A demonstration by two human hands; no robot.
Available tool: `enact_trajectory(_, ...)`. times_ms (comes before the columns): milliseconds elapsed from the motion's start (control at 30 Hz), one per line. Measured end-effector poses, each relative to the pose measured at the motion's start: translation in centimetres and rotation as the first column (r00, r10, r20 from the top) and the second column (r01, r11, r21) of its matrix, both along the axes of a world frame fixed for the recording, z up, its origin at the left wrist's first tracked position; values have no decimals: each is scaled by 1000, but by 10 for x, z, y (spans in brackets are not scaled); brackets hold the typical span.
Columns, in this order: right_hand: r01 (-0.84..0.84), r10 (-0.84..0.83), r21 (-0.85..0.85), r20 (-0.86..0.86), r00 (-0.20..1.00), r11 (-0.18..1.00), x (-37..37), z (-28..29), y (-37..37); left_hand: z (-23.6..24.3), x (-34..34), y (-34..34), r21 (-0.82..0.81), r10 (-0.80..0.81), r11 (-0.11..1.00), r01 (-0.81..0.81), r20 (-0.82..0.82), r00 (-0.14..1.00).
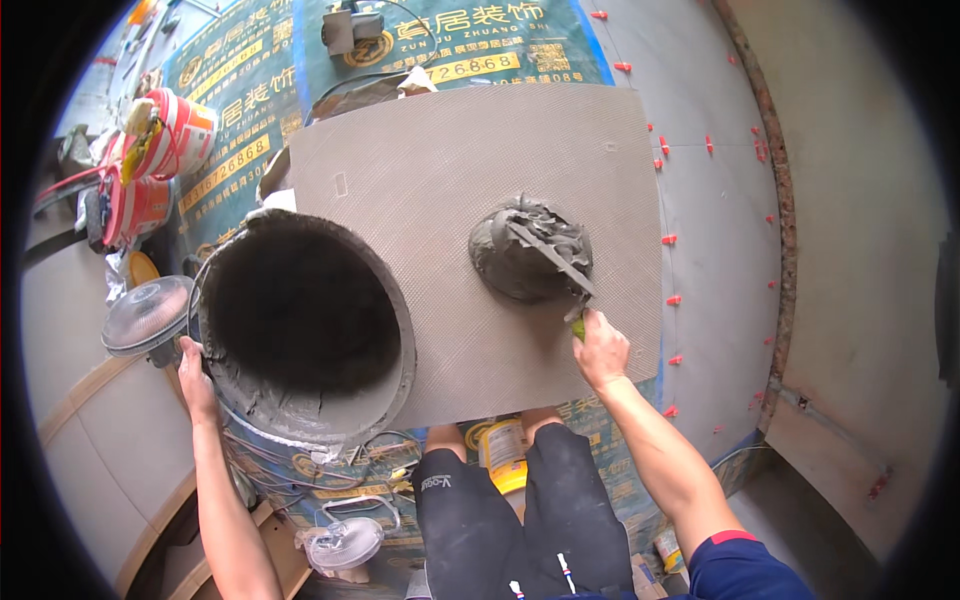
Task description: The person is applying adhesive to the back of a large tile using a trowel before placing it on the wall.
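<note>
A large grey tile [430,150] with a finely ridged face up spans the middle. On its right half sits a mound of wet grey mortar [515,265]. My right hand [602,350] is closed round the green handle of a mortar-smeared trowel [560,262], its blade lying across the mound. To the left, a big mortar-coated bucket [398,310] has its mouth facing up toward me; its inside is dark and its contents are hard to see. My left hand [197,385] grips the bucket's left side, fingers partly hidden, beside a round lamp-like thing with a clear cover [150,310].
Red-and-white buckets [180,135] stand at the far left on green printed floor sheeting [230,90]. Grey floor tiles with red levelling clips [669,240] run along the right, beside a wall. A yellow tub [505,465] and loose cables [300,465] lie near my legs.
</note>
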State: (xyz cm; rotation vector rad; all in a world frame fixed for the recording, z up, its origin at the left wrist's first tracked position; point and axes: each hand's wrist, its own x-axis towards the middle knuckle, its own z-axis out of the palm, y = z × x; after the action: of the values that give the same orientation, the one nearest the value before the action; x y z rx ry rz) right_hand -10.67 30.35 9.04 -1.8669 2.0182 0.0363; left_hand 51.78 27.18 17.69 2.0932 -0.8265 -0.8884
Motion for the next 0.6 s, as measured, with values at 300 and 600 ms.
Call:
enact_trajectory(300,319,-302,303,-102,948,898,86,45,22,29,8,12,75,-195,981,181,275,941)
enact_trajectory(600,422,-420,290,-74,905,859,101,32,36,174,-67,52,-31,19,994,-104,-893,450)
